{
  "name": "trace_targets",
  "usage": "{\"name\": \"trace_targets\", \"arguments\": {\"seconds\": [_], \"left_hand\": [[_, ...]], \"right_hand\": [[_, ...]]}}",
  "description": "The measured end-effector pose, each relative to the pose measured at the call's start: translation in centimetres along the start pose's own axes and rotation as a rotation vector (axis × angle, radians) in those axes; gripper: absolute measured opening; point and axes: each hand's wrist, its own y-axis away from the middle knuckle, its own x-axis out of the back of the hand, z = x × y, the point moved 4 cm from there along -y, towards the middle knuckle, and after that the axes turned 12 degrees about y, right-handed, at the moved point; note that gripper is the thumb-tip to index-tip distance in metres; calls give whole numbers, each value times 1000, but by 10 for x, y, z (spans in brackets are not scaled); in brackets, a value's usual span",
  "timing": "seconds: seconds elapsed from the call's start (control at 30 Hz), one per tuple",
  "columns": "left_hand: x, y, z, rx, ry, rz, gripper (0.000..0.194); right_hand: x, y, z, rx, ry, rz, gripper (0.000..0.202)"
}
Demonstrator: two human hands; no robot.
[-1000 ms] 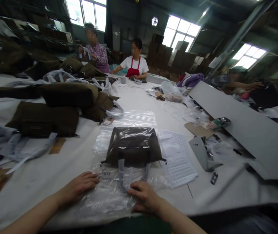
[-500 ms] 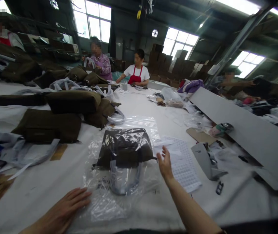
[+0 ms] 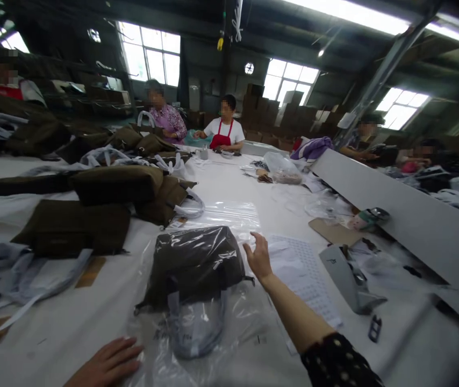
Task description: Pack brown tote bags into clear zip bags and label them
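Note:
A dark olive handbag [image 3: 197,263] lies inside a clear plastic bag [image 3: 233,215] on the white table, its wrapped handles [image 3: 197,349] towards me. My left hand [image 3: 108,363] rests flat at the plastic's lower left edge, fingers stretched out and holding nothing. On the far right side, my right hand [image 3: 258,255] hovers or rests by the handbag's corner, fingers spread and thumb apart. Whether it touches the plastic there I cannot tell. Printed sheets [image 3: 306,269] lie beside my right forearm.
More olive handbags [image 3: 112,185] are piled on the left. A grey tape dispenser [image 3: 342,274], a small black tool [image 3: 374,328] and a tilted white board [image 3: 394,209] are at the right. Several co-workers, one in a red apron [image 3: 220,141], are around the table.
My right hand has moved slightly up and left along the plastic. The bagged handbag sits lower and a little turned in view; my left hand also appears lower.

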Motion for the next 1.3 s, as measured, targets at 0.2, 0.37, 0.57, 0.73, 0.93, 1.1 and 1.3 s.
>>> {"name": "trace_targets", "arguments": {"seconds": [0.2,0.37,0.57,0.73,0.93,1.1,1.3], "left_hand": [[12,-19,7,172,164,-69,22],[23,-21,4,410,253,163,27],[34,-11,12,294,111,36,52],[21,-14,20,183,92,3,36],[47,-47,15,228,279,198,20],[76,-90,28,218,317,118,24],[69,-150,33,339,135,176,34]], "right_hand": [[-45,181,-42,993,55,-639,47],[-84,225,-23,683,200,-547,51],[-75,220,-26,562,80,-454,11],[-64,223,-27,564,-15,-384,18],[-68,223,-42,523,82,-567,30],[-61,224,-55,622,201,-548,26],[-66,228,-52,227,4,-721,43]]}}
